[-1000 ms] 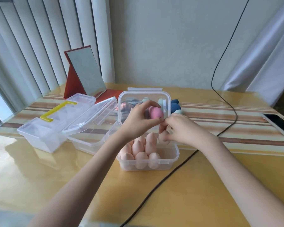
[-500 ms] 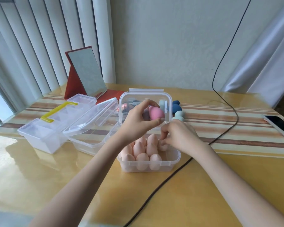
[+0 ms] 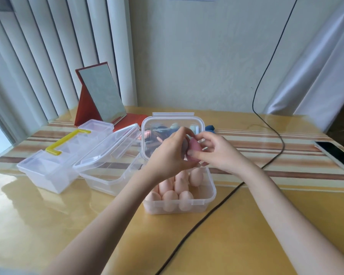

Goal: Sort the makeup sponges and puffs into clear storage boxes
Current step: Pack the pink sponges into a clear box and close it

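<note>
Both hands meet over the open clear box [image 3: 209,197]: the left hand [image 3: 167,155] and right hand [image 3: 218,153] each pinch the same pink sponge [image 3: 195,148], held just above rows of peach sponges [image 3: 179,187] inside. Behind its raised lid [image 3: 149,128] lie darker sponges [image 3: 209,128]; two more clear boxes [image 3: 54,165] sit left.

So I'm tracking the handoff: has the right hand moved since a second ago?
Yes. The right hand has risen from the peach sponges in the box toward its raised lid, and now pinches the pink sponge with the left hand.
</note>
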